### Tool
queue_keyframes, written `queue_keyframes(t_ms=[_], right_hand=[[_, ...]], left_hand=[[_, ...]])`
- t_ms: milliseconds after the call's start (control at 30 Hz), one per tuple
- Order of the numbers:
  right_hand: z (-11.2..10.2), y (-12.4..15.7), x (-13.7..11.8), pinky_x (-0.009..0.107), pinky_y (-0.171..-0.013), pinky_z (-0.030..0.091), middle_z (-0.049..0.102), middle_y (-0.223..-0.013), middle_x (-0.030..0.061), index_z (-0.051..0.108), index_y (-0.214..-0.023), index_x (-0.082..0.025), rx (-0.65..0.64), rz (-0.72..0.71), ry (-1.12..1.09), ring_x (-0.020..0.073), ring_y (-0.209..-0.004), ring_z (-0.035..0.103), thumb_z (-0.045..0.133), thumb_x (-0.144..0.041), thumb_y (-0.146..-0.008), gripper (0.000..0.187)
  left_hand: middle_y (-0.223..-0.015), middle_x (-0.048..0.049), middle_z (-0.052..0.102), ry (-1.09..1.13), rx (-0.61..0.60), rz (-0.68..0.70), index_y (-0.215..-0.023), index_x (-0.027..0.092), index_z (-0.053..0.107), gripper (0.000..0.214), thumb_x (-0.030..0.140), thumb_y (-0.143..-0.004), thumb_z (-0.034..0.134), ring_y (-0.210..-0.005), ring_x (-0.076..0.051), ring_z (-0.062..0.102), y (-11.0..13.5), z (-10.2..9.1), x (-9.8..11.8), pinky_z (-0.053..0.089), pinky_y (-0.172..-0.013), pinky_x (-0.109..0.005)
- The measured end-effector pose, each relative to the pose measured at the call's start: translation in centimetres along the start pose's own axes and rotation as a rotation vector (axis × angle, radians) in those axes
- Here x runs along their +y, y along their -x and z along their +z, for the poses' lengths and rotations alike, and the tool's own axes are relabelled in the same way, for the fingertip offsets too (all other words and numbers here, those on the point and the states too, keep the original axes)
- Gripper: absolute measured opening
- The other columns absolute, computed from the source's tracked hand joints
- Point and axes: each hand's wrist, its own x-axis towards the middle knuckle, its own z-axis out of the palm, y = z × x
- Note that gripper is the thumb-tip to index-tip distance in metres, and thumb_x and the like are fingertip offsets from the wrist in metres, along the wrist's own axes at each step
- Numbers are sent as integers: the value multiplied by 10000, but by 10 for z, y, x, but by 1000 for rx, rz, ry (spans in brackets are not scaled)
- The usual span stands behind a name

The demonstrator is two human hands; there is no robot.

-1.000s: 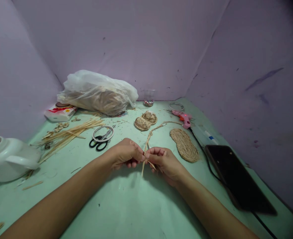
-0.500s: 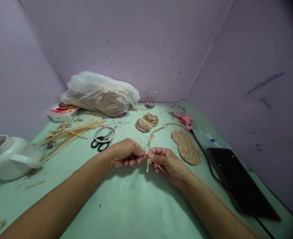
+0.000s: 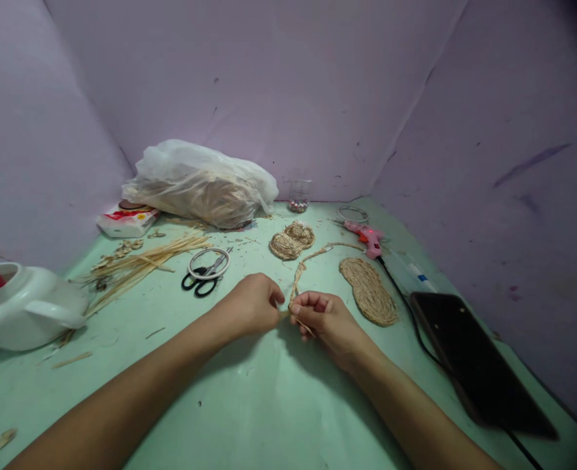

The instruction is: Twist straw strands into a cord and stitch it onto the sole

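My left hand [image 3: 254, 305] and my right hand [image 3: 322, 318] meet over the green table [image 3: 249, 405], both with fingers closed on the near end of a braided straw cord [image 3: 299, 271]. The cord runs away from my hands toward the pink glue gun [image 3: 365, 235]. A thin loose straw strand pokes out under my right fingers. A flat oval woven straw mat [image 3: 368, 290] lies just right of the cord, and two small coiled straw pieces [image 3: 291, 238] lie beyond it.
Black scissors with a ring [image 3: 204, 270] and loose straw stalks [image 3: 136, 263] lie left. A plastic bag of straw [image 3: 198, 185], a small box [image 3: 126, 220] and a glass of beads [image 3: 299, 195] sit at the back. White pot [image 3: 21, 307] far left; dark phone [image 3: 474, 359] with cable right.
My hands drew closer together and lower toward the table; the loose strand ends hanging below my fingers a second ago are now mostly tucked into my grip.
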Motion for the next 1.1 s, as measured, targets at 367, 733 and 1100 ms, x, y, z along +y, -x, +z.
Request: queue_keyframes(t_ms=[367, 733, 1100], right_hand=[[-1, 0, -3, 184, -392, 352, 574, -495, -20, 557, -619, -132, 1, -16, -72, 42, -375, 418, 708, -270, -547, 217], [-3, 2, -4, 169, -369, 344, 561, -491, -30, 560, -614, -133, 4, -8, -169, 34, -369, 411, 712, -245, -534, 206], [1, 0, -3, 201, -362, 340, 543, -452, -41, 530, -610, -156, 78, -83, -51, 50, -336, 392, 680, -274, -548, 201]], left_hand=[[-453, -5, 559, 594, -98, -208, -538, 100, 546, 17, 87, -538, 558, -334, -74, 461, -4, 7, 2, 327, -293, -172], [-399, 37, 512, 501, -165, -68, -570, 120, 563, 83, 187, -572, 612, -276, -40, 384, -8, 3, -6, 269, -287, -156], [-315, 68, 404, 623, -74, -140, -491, 112, 549, 58, 135, -503, 601, -275, -9, 229, -5, 11, 1, 114, -309, -172]])
